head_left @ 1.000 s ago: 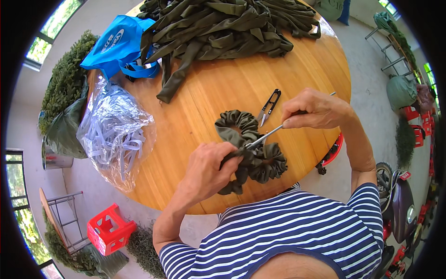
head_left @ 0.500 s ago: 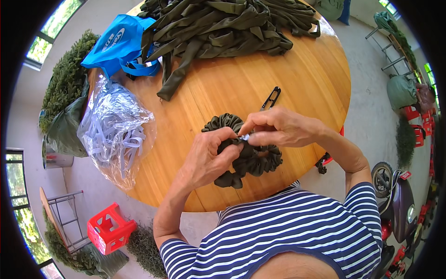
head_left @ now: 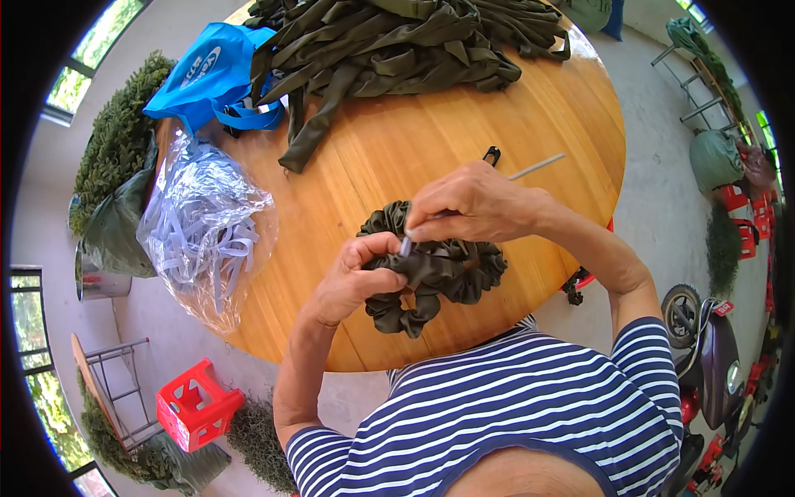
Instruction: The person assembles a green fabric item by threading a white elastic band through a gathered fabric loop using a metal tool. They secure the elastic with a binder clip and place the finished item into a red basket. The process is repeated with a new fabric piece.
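My left hand (head_left: 358, 277) is closed, pinching the end of a dark green gathered fabric tube. From that end rises a short piece of pale lavender elastic band (head_left: 406, 246), gripped between the thumb and fingers of my right hand (head_left: 476, 205). Below and around both hands lie dark green ruffled scrunchies (head_left: 476, 277), bunched together on the round wooden table (head_left: 373, 178). Beyond my right hand a thin pale rod (head_left: 538, 166) sticks out; whether that hand holds it I cannot tell. Next to it shows the black looped end of a small tool (head_left: 493, 154), the remainder hidden.
A heap of flat dark green fabric strips (head_left: 406, 50) covers the table's far side. At the left are a blue bag (head_left: 207, 70) and a clear plastic bag of lavender elastic (head_left: 207, 240). A red stool (head_left: 199, 406) stands lower left, a scooter (head_left: 712, 364) lower right.
My right hand has drawn up and slightly left, covering more of the black tool. The pale rod now shows behind it. My left hand has shifted left with the fabric.
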The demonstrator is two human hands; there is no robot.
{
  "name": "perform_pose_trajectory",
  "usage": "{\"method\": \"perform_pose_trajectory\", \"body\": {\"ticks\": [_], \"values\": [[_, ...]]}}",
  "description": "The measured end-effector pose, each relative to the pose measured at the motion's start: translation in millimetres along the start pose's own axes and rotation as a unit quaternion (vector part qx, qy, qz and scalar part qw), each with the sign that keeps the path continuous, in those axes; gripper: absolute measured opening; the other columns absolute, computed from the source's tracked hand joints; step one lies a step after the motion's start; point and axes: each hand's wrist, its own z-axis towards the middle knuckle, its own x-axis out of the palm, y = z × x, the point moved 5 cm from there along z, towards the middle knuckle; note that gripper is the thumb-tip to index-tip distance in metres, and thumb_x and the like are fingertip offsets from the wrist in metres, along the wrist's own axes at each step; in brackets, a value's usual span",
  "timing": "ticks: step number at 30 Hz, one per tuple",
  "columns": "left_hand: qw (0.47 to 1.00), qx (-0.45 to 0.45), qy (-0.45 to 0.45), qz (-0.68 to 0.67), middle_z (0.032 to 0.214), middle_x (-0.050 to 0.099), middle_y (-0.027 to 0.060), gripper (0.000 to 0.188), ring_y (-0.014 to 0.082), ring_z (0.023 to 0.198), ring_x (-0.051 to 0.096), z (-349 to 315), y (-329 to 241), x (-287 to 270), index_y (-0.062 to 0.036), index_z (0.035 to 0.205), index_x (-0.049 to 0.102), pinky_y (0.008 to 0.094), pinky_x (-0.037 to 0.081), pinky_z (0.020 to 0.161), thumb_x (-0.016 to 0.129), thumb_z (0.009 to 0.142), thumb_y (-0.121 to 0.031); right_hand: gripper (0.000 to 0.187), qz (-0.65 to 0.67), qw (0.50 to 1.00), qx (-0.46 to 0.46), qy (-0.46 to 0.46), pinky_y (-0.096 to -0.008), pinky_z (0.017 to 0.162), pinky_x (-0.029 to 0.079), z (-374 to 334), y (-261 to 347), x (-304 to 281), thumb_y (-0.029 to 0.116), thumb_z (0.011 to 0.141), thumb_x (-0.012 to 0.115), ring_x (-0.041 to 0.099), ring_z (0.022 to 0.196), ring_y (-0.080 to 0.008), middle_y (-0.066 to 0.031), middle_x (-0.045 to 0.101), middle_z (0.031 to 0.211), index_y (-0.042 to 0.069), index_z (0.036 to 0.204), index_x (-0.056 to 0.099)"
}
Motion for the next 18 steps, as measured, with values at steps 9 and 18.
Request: {"method": "perform_pose_trajectory", "body": {"ticks": [9,18], "values": [[0.985,-0.003,-0.043,-0.167,0.073,0.060,0.0081,0.014,0.0135,0.060,0.059,-4.9,11.2,-5.6,-0.0017,0.089,0.054,0.0247,0.049,0.056,0.055,0.075,-0.005,0.018,-0.056,0.986,-0.116,-0.104,-0.0334,0.059,0.042,7.8,-5.9,15.4,0.026,0.079,0.058,0.058,0.067,-0.0237,-0.0064,0.060,0.068,0.008,0.078,0.062],[0.996,-0.026,-0.023,-0.084,0.075,0.058,-0.0014,0.012,0.0051,0.065,0.054,-14.8,24.7,-2.2,-0.0048,0.084,0.056,0.0193,0.046,0.062,0.059,0.083,-0.016,0.013,0.087,0.993,0.006,0.074,-0.0312,0.072,0.038,17.4,-7.3,18.1,0.023,0.075,0.064,0.055,0.071,-0.0172,-0.0010,0.058,0.071,0.010,0.077,0.062]]}}
